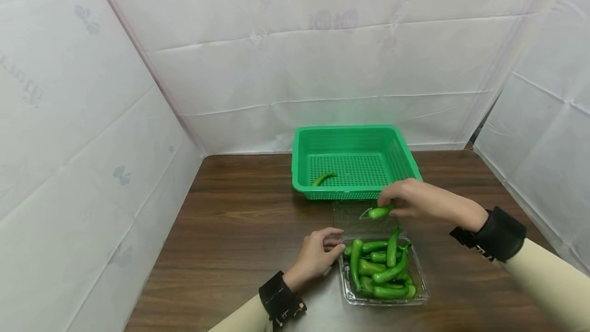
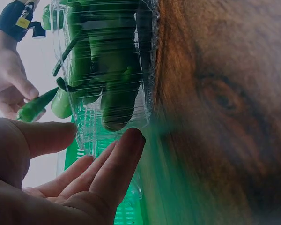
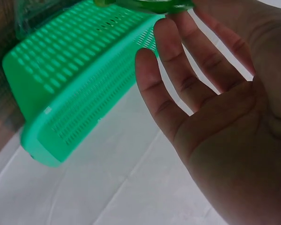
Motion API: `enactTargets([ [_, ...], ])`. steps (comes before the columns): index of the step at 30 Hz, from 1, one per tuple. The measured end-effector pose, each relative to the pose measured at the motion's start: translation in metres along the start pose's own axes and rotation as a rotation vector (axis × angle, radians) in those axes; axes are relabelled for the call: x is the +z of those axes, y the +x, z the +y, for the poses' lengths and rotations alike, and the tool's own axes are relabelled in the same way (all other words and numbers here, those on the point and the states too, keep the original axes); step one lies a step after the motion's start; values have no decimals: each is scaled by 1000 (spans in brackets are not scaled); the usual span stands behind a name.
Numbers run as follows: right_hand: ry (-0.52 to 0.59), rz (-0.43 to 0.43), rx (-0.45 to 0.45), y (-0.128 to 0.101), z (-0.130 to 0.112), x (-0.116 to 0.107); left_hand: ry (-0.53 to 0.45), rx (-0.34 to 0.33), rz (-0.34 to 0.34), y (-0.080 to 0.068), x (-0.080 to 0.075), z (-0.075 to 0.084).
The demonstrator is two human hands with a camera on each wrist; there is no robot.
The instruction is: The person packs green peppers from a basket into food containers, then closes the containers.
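Note:
A clear plastic clamshell box (image 1: 421, 286) near the table's front holds several green chili peppers (image 1: 382, 265). My left hand (image 1: 322, 252) steadies the box at its left corner with the fingertips (image 2: 126, 145) against the wall. My right hand (image 1: 405, 199) pinches one green pepper (image 1: 379, 212) above the box's open lid, just in front of the green basket (image 1: 304, 158). In the right wrist view that pepper (image 3: 145, 4) sits at the fingertips. One more pepper (image 1: 324, 178) lies inside the basket.
The brown wooden table (image 1: 239, 229) is walled by white sheets on the left, back and right. The basket stands at the back middle, right behind the clamshell lid (image 1: 355, 216).

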State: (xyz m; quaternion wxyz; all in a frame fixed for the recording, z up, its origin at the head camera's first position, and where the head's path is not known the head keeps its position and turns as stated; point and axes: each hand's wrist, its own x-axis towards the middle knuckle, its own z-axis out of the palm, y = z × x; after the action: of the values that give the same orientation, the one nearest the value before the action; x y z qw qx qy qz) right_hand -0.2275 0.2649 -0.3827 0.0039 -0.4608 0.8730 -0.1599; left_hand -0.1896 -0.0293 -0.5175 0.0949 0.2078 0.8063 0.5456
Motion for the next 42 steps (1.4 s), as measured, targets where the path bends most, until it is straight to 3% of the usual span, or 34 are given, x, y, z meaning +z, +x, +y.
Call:
enactTargets([
  [6,-21,-48,-9,1,2,21,49,-23,17,1,0,-1],
  [15,-8,-110,11,-4,0,39,39,-19,29,1,2,-3],
  [24,35,-122,6,-8,-3,42,39,-14,44,1,3,-3],
  [32,116,-134,39,-12,-13,39,-23,-36,56,2,2,-4],
  [42,201,-191,62,-16,-17,42,-50,-44,54,1,4,-3],
])
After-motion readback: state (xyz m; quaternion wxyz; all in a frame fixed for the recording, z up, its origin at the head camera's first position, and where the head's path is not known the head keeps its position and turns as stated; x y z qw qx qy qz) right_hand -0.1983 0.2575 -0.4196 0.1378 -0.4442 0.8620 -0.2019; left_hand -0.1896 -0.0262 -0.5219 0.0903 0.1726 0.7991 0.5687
